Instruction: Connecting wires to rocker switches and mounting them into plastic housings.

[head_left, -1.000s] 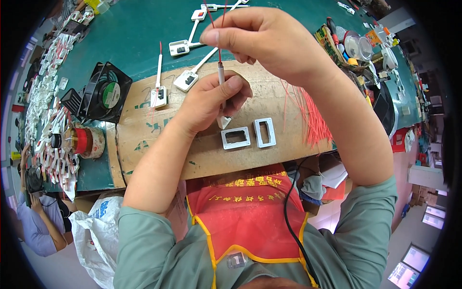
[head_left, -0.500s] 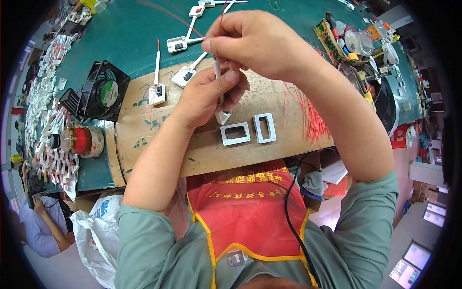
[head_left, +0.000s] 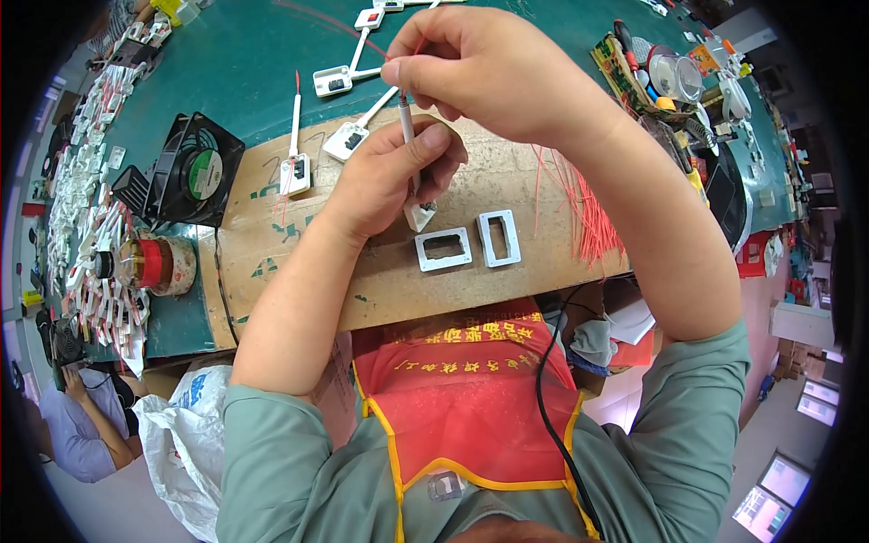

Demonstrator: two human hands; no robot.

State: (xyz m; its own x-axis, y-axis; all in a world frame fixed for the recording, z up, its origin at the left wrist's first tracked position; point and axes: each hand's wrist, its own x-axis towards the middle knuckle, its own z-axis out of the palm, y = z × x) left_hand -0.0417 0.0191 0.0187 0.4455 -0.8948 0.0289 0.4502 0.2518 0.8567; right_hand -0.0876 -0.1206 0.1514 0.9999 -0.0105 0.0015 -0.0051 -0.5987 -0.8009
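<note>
My left hand (head_left: 394, 174) is closed around a white plastic housing with a tubular stem (head_left: 406, 122). The stem points up and away from me, and the wider end (head_left: 420, 215) comes out below my fingers. Just above the stem's tip, my right hand (head_left: 489, 77) pinches thin red wire (head_left: 418, 45). A loose length of red wire arcs off to the left of these fingers, blurred. Whether the wire runs inside the stem is hidden. Two white rectangular frames (head_left: 443, 249) lie on the cardboard nearer to me. Similar stemmed housings (head_left: 296, 176) with small black parts lie to the left.
Cardboard (head_left: 299, 299) covers the near part of the green table (head_left: 262, 68). At left are a black fan (head_left: 195, 172), a jar (head_left: 158, 264) and piled white parts. A bundle of red wires (head_left: 590, 222) lies under my right forearm; a tool box (head_left: 634, 72) stands beyond. Another person (head_left: 86, 425) sits at far left.
My right hand has shifted slightly up along the stem, so more of the stem's tip shows. The loose wire end has swung a little. My left hand has barely moved.
</note>
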